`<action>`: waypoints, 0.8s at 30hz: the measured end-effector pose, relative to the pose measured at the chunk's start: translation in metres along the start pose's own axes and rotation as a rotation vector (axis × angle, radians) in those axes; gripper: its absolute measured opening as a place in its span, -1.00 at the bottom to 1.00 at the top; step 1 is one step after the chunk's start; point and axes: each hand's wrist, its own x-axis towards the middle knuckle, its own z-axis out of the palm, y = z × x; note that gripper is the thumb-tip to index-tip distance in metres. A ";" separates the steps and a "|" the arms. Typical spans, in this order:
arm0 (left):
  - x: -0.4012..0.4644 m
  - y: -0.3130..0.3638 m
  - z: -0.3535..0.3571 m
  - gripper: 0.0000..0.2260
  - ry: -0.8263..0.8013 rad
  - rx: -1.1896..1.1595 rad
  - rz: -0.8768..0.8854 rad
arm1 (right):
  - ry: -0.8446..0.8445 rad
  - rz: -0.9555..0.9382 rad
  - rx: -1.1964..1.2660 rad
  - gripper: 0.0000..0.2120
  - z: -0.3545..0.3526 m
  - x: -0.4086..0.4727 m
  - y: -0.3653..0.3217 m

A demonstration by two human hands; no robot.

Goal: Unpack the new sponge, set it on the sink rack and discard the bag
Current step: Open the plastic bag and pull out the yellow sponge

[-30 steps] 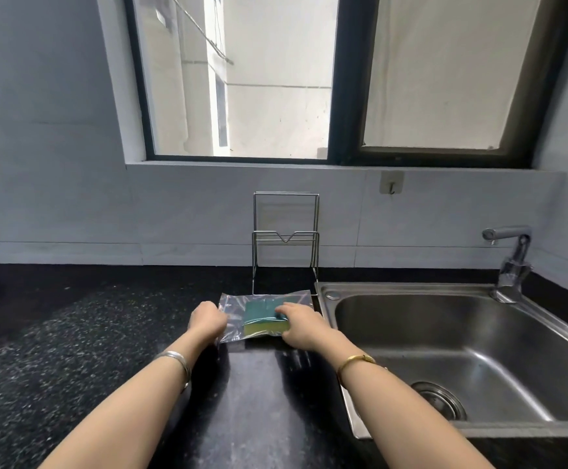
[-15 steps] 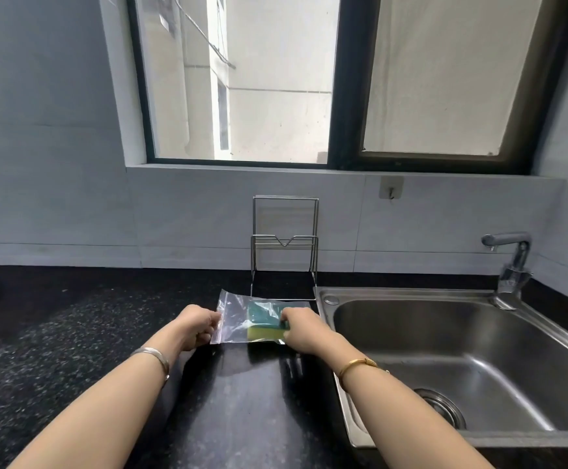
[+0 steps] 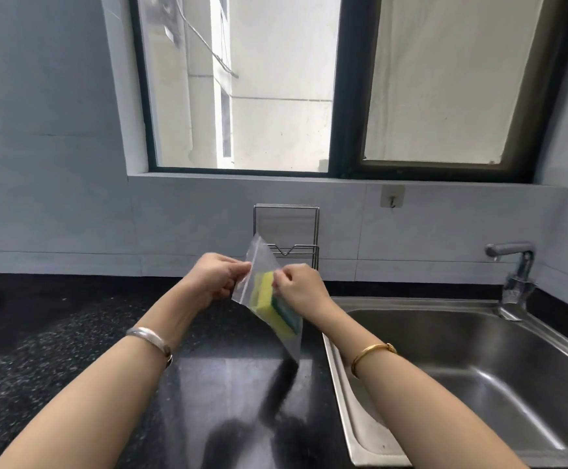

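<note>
A clear plastic bag (image 3: 259, 262) hangs tilted in the air above the black counter, with a yellow and green sponge (image 3: 266, 293) inside it. My left hand (image 3: 213, 277) pinches the bag's left side near the top. My right hand (image 3: 298, 287) pinches the right side, fingers closed on the plastic. Behind the bag, the wire sink rack (image 3: 287, 225) stands against the wall with nothing on it.
A steel sink (image 3: 472, 360) lies to the right, its tap (image 3: 516, 265) at the far corner. The black speckled counter (image 3: 56, 350) stretches to the left. A small hook (image 3: 392, 197) sticks to the tiled wall under the window.
Both hands have lifted the bag off the counter. It was lying flat near the sink edge and now hangs tilted in the air in front of the rack.
</note>
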 end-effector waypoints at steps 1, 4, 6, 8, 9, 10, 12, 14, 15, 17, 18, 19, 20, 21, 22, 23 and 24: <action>-0.008 0.010 0.003 -0.90 0.018 0.063 0.053 | 0.008 0.001 0.130 -0.62 -0.002 0.001 -0.005; -0.026 0.032 0.013 -0.85 0.047 0.232 0.204 | 0.006 -0.001 0.402 -0.60 -0.007 0.001 -0.017; -0.034 0.041 0.018 -0.81 0.058 0.313 0.290 | 0.016 -0.011 0.486 -0.62 -0.008 -0.001 -0.021; -0.039 0.044 0.020 -0.81 0.064 0.355 0.340 | 0.021 -0.008 0.553 -0.65 -0.010 -0.002 -0.023; -0.041 0.045 0.020 -0.81 0.058 0.371 0.346 | 0.017 -0.004 0.573 -0.66 -0.011 -0.003 -0.024; -0.042 0.044 0.019 -0.82 0.044 0.379 0.342 | 0.007 0.005 0.589 -0.66 -0.012 -0.004 -0.025; -0.044 0.041 0.017 -0.82 0.000 0.361 0.307 | -0.032 0.026 0.625 -0.65 -0.014 -0.006 -0.026; -0.045 0.037 0.016 -0.81 -0.043 0.339 0.252 | -0.081 0.029 0.636 -0.63 -0.015 -0.007 -0.027; -0.046 0.035 0.015 -0.80 -0.058 0.336 0.223 | -0.104 0.026 0.637 -0.63 -0.015 -0.008 -0.027; -0.048 0.032 0.013 -0.79 -0.089 0.313 0.180 | -0.135 0.017 0.641 -0.62 -0.015 -0.010 -0.026; -0.048 0.030 0.012 -0.79 -0.109 0.285 0.164 | -0.147 0.013 0.649 -0.62 -0.014 -0.010 -0.026; -0.048 0.029 0.011 -0.79 -0.129 0.249 0.150 | -0.162 0.013 0.664 -0.62 -0.014 -0.011 -0.026; -0.047 0.028 0.011 -0.80 -0.148 0.212 0.135 | -0.178 0.016 0.685 -0.61 -0.014 -0.011 -0.025; -0.047 0.028 0.011 -0.79 -0.167 0.176 0.122 | -0.192 0.024 0.703 -0.61 -0.014 -0.011 -0.025; -0.046 0.027 0.011 -0.77 -0.185 0.144 0.108 | -0.198 0.036 0.711 -0.60 -0.015 -0.011 -0.025; -0.046 0.027 0.012 -0.75 -0.202 0.118 0.096 | -0.198 0.048 0.709 -0.59 -0.016 -0.010 -0.025; -0.046 0.027 0.013 -0.74 -0.216 0.095 0.087 | -0.196 0.057 0.704 -0.60 -0.017 -0.010 -0.025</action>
